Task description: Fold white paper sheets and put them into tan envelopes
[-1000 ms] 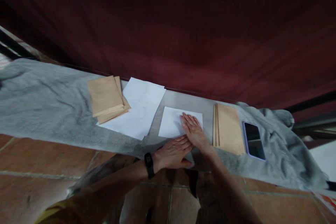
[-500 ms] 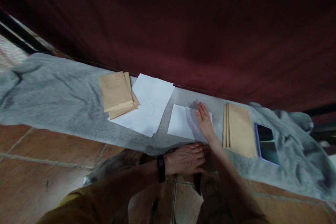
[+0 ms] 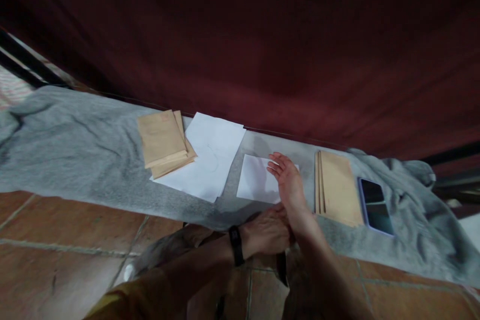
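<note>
My right hand (image 3: pixel 288 177) is raised over a folded-looking white sheet of paper (image 3: pixel 255 180), palm turned inward and fingers apart, holding nothing. Just below it, my left hand (image 3: pixel 267 232), with a black band on the wrist, lies over my lap. Its fingers look stretched out toward my right wrist, and their tips are partly hidden behind it. Left of the small sheet lie larger white sheets (image 3: pixel 210 160), a few layers deep. Brown paper envelopes (image 3: pixel 161 137) overlap their left corner. To the right of my hands rests another stack of brown envelopes (image 3: pixel 339 187).
A grey cloth (image 3: pixel 93 160) covers the long narrow surface and is rumpled at both ends. A phone (image 3: pixel 376 207) lies beside the right stack. Behind hangs a dark red curtain-like cloth (image 3: pixel 262 60). Tiled floor (image 3: pixel 56 230) shows below.
My right hand has pulled back from the small sheet toward me, its wrist turning and fingers spreading. My left hand has shifted slightly right, its fingertips now behind the right wrist.
</note>
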`<state>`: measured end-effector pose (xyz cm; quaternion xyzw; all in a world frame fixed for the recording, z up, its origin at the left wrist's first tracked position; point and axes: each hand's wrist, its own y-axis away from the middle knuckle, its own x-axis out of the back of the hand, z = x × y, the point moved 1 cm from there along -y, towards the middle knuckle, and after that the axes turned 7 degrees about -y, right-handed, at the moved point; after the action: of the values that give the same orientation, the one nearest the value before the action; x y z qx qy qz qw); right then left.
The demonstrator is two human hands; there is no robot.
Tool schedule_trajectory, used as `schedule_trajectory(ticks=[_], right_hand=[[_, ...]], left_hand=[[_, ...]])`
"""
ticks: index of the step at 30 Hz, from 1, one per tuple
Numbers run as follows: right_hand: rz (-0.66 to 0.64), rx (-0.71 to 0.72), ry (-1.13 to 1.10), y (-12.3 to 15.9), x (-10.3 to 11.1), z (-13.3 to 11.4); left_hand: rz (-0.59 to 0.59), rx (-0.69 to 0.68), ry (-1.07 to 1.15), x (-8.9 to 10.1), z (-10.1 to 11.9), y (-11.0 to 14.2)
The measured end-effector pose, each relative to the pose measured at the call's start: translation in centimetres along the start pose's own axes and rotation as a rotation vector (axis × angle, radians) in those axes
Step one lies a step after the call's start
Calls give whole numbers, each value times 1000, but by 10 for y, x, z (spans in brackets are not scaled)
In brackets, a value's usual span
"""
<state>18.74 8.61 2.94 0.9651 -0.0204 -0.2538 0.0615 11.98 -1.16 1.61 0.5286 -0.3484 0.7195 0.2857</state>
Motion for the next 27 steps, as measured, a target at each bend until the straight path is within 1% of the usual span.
schedule_trajectory(ticks=[3, 5, 8, 10, 11, 12, 14, 16, 19, 22, 27], right_hand=[[-57, 101, 207, -2, 15, -7], [-73, 173, 396, -4, 27, -11], [-27, 289, 704, -4, 44, -8], [-61, 355, 947, -2, 52, 0], [-116, 379, 1076, 0, 55, 6], [-180, 403, 1198, 2, 57, 12], [-263, 456, 1398, 7, 58, 23], [-288, 497, 1539, 12, 59, 31], [-290, 536, 1657, 18, 60, 35], [-267, 557, 1694, 24, 65, 36], [-140, 560, 1716, 32, 79, 33]], left_hand=[[11, 41, 18, 9, -20, 1], [37, 127, 32, 13, -31, 0], [131, 301, 3, 15, -48, 0], [182, 396, -43, 12, -61, 0], [189, 436, -67, 9, -67, 0], [183, 469, -91, 6, -73, 0], [145, 498, -130, -3, -83, 1], [107, 491, -165, -11, -88, 3], [99, 501, -221, -18, -93, 7], [116, 551, -270, -18, -97, 12], [108, 657, -311, -16, -105, 18]])
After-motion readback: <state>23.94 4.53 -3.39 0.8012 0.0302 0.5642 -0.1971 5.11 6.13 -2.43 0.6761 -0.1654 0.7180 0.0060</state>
